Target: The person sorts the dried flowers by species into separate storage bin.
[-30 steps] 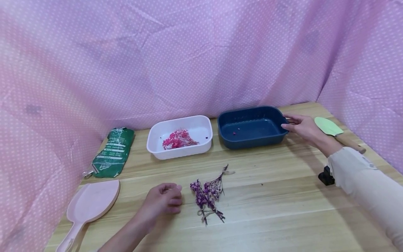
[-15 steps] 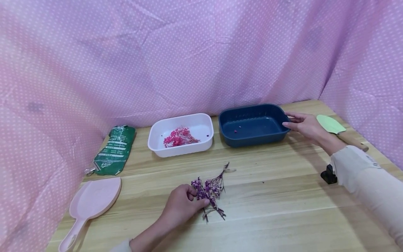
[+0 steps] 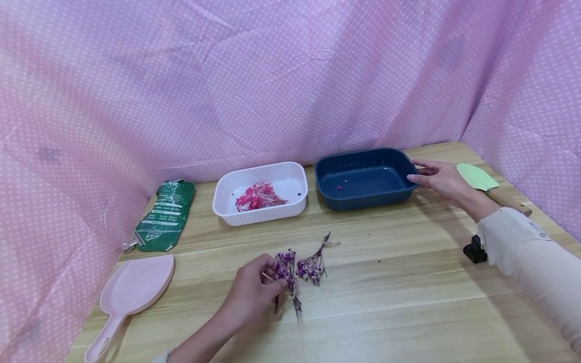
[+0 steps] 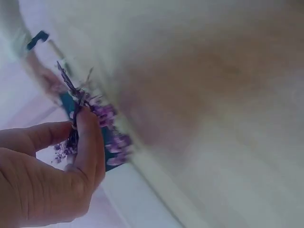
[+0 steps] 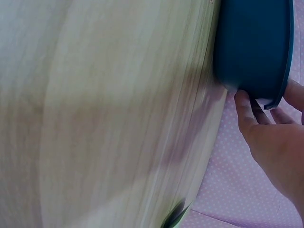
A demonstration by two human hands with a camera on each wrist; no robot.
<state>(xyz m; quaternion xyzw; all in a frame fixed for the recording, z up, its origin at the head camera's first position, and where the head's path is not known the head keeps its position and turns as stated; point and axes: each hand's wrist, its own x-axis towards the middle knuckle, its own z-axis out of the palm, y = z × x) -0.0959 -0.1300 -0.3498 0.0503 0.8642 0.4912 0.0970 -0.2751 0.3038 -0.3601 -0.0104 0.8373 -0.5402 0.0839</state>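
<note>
My left hand pinches a small bunch of purple dried flowers between thumb and fingers, its tied dark stems hanging toward me. In the left wrist view the stems of this bunch stick up past the fingertips. Just right of it, a second purple bunch lies on the wooden table. At the back right, my right hand grips the right end of a dark blue plastic basin, thumb at the rim. The right wrist view shows fingers against that basin's end wall. A few tiny petals lie inside it.
A white basin with pink dried flowers stands left of the blue one. At left are a green bag and a pink dustpan-like scoop. A green-bladed trowel lies far right, behind a black clip-like object.
My left hand has reached right to the purple flowers, taken hold of one bunch, and drawn it slightly left, apart from the other. My right hand has stayed on the blue basin.
</note>
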